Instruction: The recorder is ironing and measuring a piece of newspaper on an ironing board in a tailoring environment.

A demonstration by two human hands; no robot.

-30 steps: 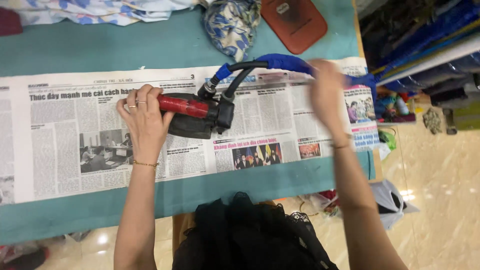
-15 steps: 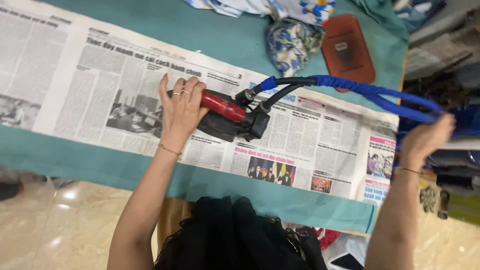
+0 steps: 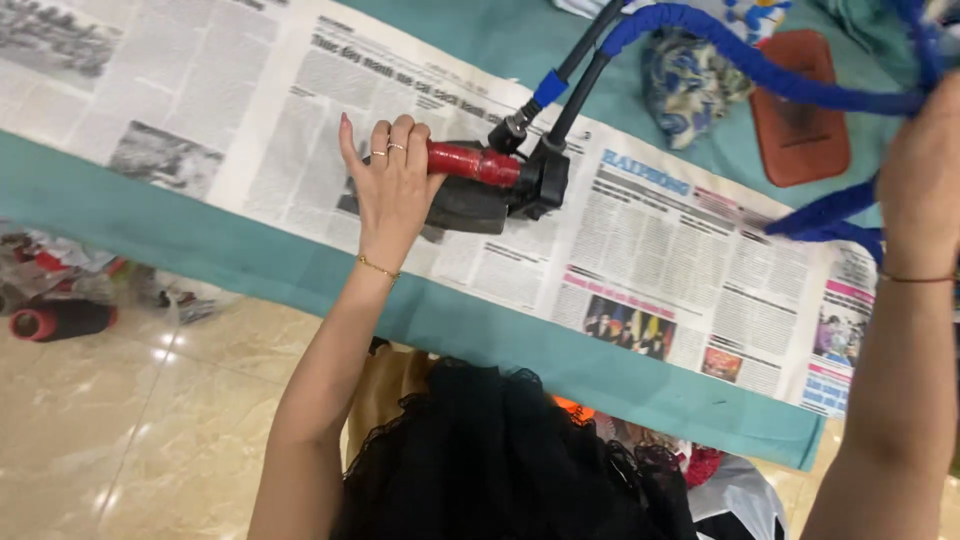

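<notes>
- Down on the desk (image 3: pixel 250 262), covered in teal cloth and a spread newspaper (image 3: pixel 300 110), we see a black steam iron with a red-wrapped handle (image 3: pixel 475 163) lying near the middle.
- Our left hand (image 3: pixel 392 185) rests over the rear of that handle, fingers draped across it in a loose grip, not clenched.
- The iron's long axis runs left to right across the paper, nose hidden under our palm, hose end pointing right.
- From that end a blue-wrapped hose with a black cable (image 3: pixel 760 75) arcs up and to the right.
- Our right hand (image 3: pixel 920 190) is raised well apart from the iron, closed around the blue hose.
- A rust-brown pad (image 3: pixel 800 110) and a blue patterned cloth bundle (image 3: pixel 690 85) lie beyond the newspaper.
</notes>
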